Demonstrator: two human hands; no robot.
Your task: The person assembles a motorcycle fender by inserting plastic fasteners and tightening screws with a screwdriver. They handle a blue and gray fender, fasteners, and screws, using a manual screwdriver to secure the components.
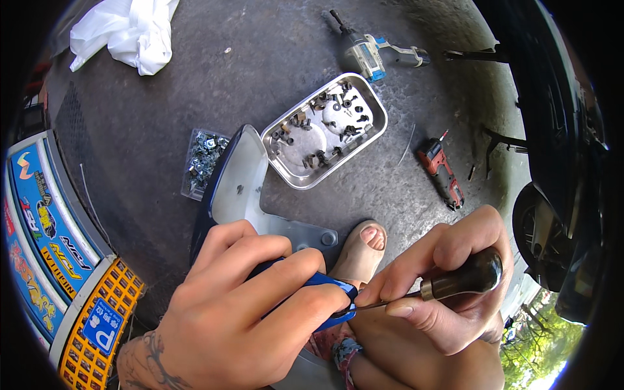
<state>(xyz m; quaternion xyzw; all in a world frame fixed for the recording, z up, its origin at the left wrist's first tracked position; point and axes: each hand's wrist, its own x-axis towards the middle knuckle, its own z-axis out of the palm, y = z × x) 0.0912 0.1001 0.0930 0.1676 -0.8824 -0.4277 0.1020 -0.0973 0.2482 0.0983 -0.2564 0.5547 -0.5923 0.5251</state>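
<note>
My left hand [240,312] lies over a blue plastic panel [237,188] with its fingers curled round the edge. The panel's pale grey inner side faces up and shows beyond my knuckles. In my right hand [432,250] is an awl [465,276] with a dark rounded handle and a metal collar. Thumb and fingers pinch it near the collar and along the thin shaft. The shaft points left, and its end meets a small black part [348,305] at the panel's blue edge, beside my left fingertips. The very tip is hidden.
A metal tray [305,140] of dark screws and fittings lies beyond the panel, with a clear box of metal clips [205,159] to its left. Farther off are two power tools, one blue-grey [364,55] and one red [442,174]. A dark motorbike [546,162] stands at right.
</note>
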